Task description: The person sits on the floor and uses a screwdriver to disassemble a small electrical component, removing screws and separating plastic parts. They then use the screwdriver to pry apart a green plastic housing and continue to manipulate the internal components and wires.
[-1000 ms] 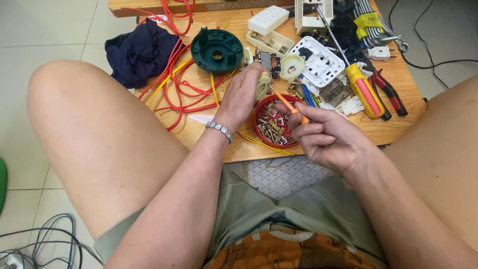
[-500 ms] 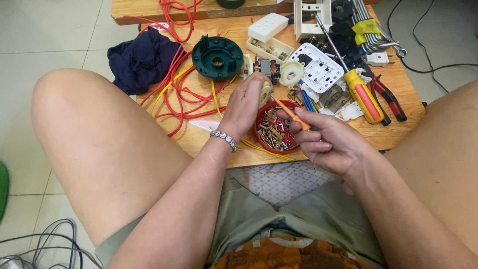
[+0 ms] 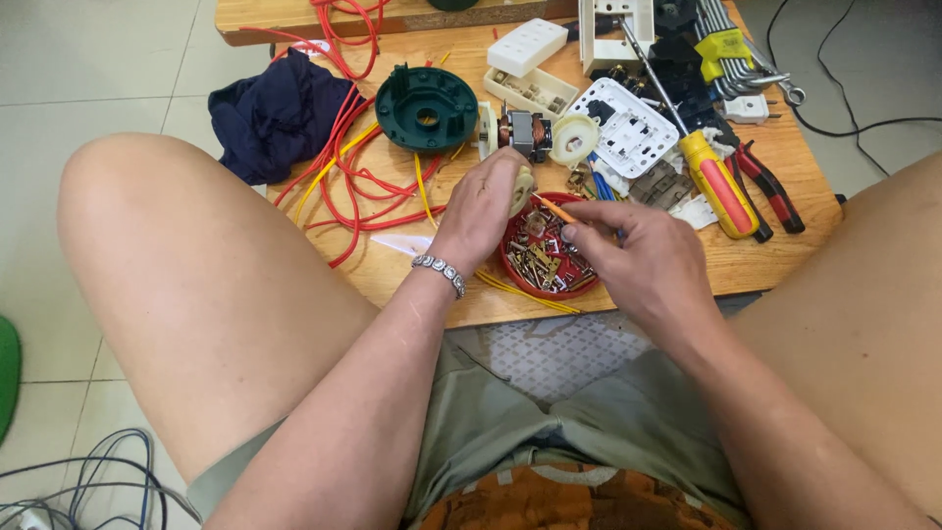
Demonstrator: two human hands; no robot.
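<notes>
Head view — left hand [image 3: 483,206] clasps one cream part [image 3: 524,188]; right hand [image 3: 638,257] pinches one orange screwdriver [image 3: 555,208] over one red dish [image 3: 546,263].

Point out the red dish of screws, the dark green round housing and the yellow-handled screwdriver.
red dish of screws [image 3: 546,265]: head view, on the screws and bare floor inside it.
dark green round housing [image 3: 426,106]: head view, on its top face beside the centre hole.
yellow-handled screwdriver [image 3: 713,182]: head view, on the handle.

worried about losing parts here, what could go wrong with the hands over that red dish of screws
The red dish of small metal parts sits near the wooden table front edge, under the left hand and right hand; a nudge might tip it off. The small orange tool could flick pieces out. Loose red wires nearby might snag a wrist.
</notes>
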